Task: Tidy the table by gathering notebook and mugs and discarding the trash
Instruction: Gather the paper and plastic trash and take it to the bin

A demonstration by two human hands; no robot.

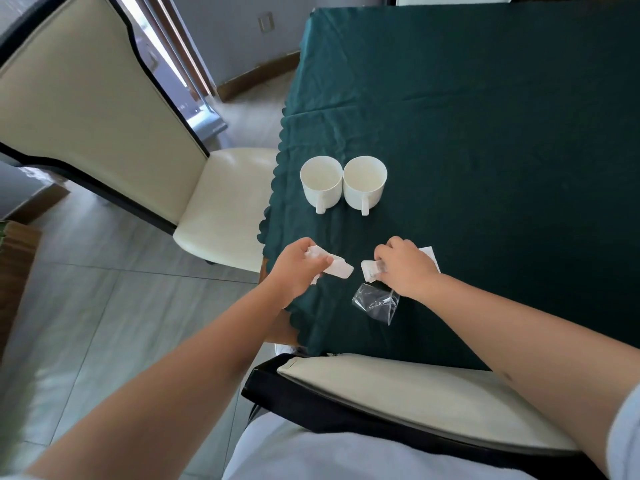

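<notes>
Two white mugs (321, 183) (364, 185) stand side by side near the left edge of the table, handles toward me. My left hand (298, 268) is closed around a crumpled white tissue (337, 268) above the table's near left corner. My right hand (405, 266) grips a small white wrapper (369, 270) and a clear plastic bag (377, 303) that hangs below it over the cloth. A white paper corner (429, 254) peeks out behind the right hand. No notebook is in view.
The table wears a dark green cloth (485, 116) with a scalloped edge. A cream chair (221, 199) stands at the table's left side, and another chair's back (415, 393) is between me and the table. Grey tile floor (86, 289) lies to the left.
</notes>
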